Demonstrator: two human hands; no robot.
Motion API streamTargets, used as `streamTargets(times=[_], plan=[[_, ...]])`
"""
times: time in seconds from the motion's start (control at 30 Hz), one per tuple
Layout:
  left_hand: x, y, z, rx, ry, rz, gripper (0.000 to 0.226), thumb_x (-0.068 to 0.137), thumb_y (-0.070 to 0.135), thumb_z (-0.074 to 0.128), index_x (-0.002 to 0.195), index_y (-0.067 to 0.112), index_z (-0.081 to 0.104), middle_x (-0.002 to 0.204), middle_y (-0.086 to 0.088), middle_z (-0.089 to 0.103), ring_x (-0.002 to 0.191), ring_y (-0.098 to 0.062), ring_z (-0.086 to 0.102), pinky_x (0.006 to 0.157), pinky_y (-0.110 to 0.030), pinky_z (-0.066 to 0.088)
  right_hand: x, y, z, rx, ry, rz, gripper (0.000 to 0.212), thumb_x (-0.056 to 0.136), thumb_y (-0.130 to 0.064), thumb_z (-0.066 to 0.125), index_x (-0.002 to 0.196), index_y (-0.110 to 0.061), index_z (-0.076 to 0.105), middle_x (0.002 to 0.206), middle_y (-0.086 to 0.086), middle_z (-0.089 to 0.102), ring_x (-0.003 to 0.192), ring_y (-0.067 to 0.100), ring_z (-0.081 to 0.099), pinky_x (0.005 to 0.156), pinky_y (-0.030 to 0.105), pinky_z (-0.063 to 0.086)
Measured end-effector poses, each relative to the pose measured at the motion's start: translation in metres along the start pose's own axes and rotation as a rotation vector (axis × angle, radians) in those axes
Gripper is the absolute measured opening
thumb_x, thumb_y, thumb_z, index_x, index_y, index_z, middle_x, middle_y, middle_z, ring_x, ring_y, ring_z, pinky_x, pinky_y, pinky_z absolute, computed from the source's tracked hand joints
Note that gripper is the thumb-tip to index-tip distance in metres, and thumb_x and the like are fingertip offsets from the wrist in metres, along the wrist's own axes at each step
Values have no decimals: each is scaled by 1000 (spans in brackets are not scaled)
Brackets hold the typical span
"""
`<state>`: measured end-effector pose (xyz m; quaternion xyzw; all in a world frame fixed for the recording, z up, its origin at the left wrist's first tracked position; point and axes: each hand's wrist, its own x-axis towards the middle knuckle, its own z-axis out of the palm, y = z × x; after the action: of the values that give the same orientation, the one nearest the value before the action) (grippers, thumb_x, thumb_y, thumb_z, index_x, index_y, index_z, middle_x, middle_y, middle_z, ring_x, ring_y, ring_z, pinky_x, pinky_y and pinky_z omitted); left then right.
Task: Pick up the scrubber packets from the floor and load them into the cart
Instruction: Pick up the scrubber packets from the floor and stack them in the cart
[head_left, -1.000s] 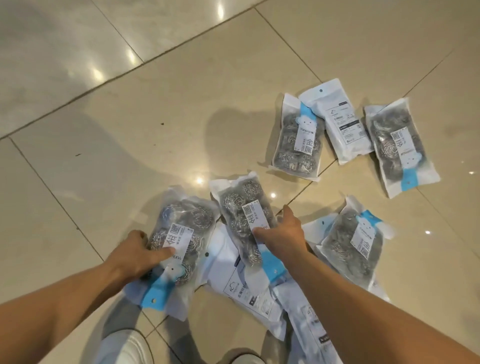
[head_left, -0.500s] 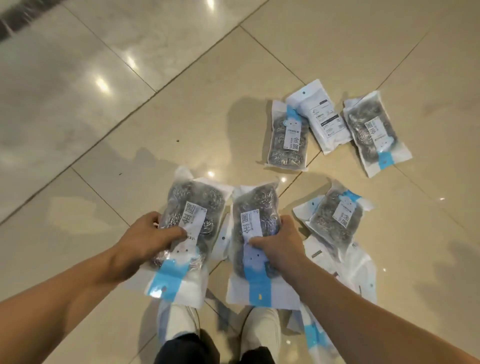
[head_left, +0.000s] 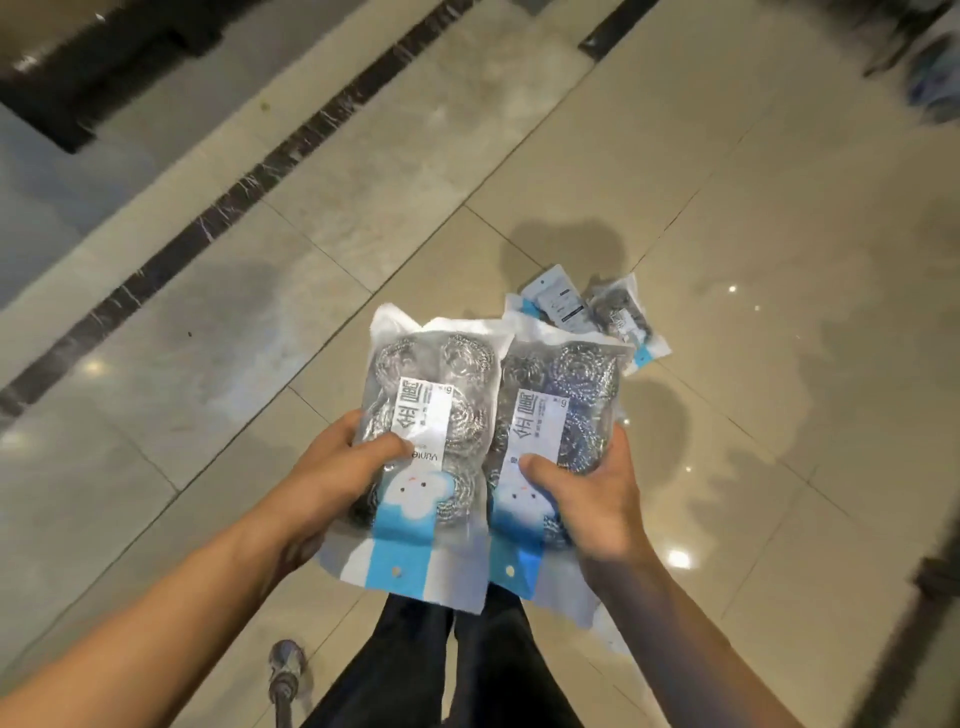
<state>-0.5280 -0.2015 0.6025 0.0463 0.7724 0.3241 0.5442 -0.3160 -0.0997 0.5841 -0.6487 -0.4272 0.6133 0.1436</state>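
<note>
your left thumb (head_left: 387, 448) lies across the white label of the left packet (head_left: 431, 415) with the other fingers curled out of sight beneath it, and your right thumb (head_left: 540, 470) pins the label of the right packet (head_left: 558, 415) the same way, so each hand is closed around one bag of steel scrubbers. the left hand (head_left: 332, 478) and right hand (head_left: 597, 499) both take their bags low, near the blue header strip, likely because the bulky coils above give the thumbs something firm to press against while the thin plastic would slip. the two packets are held side by side, edges touching, faces up and raised off the floor at about waist level above your dark trousers (head_left: 467, 665), a carry that keeps both loads in view. beyond them, more scrubber packets (head_left: 613, 317) lie overlapping on the glossy beige tiled floor (head_left: 753, 208), not yet collected. a dark marble inlay strip (head_left: 260, 166) runs diagonally across the tiles at upper left. a metal post (head_left: 285, 675) stands by your left leg; whether it belongs to the cart cannot be told, and no cart basket is in view.
</note>
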Motion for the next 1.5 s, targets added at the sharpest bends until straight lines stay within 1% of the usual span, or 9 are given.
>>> streamTargets(times=[0.13,0.3,0.6,0.7,0.87,1.13,1.27,1.37,1.5], plan=[[-75,26,3,-48,-2,73,19,93,15,69,110,22,66,97,-4,81,84,-22,77,74,-37,58,-59,-44,-35,80,-15,-47,65,76,0,86,120,-37,55,102,-7,80,93,17,78,93,51,61],[-115,49,13,-62,-96,161,30,94,12,69,122,21,65,105,-6,81,93,-30,79,91,-51,59,-100,-74,-70,156,13,-90,62,77,6,84,111,-36,55,96,-10,81,88,16,78,81,37,63],[-106,124,22,151,-378,318,21,92,7,68,110,17,67,96,-4,82,78,-16,79,72,-31,59,-151,-93,-86,423,284,-86,65,78,8,82,115,-39,56,97,-6,82,87,15,79,73,28,62],[-99,146,28,272,-486,366,18,92,3,69,103,17,67,77,9,80,60,-3,74,50,-15,53,-177,-86,-73,546,430,-53,64,77,8,82,116,-37,57,99,0,82,92,25,79,87,47,63],[-107,161,60,551,-695,429,27,91,7,72,113,22,68,97,-2,82,84,-21,79,80,-40,57,-228,-60,-60,762,649,-35,68,78,11,81,126,-32,57,106,6,81,98,31,78,92,55,60],[-173,102,152,854,-1030,496,34,81,24,83,113,22,69,91,2,82,83,-18,78,82,-38,57,-329,19,-68,1002,1052,-2,66,77,12,81,117,-34,57,94,-4,82,84,20,80,65,32,65],[-213,51,191,940,-1156,495,21,89,8,74,105,22,67,78,15,79,66,-4,74,64,-22,49,-376,65,-76,1064,1180,17,69,79,8,81,119,-41,54,98,-6,82,90,19,79,77,37,64],[-241,7,220,1009,-1208,538,17,88,12,76,99,21,68,83,7,81,71,-14,72,66,-28,49,-410,103,-84,1112,1253,28,69,80,9,80,118,-43,54,100,-6,82,93,18,79,83,39,62],[-288,-53,256,1076,-1303,518,15,90,9,73,104,6,69,69,-6,74,56,-15,63,51,-21,47,-453,157,-98,1176,1371,34,69,80,14,77,121,-37,56,93,-8,82,83,13,79,65,25,61]])
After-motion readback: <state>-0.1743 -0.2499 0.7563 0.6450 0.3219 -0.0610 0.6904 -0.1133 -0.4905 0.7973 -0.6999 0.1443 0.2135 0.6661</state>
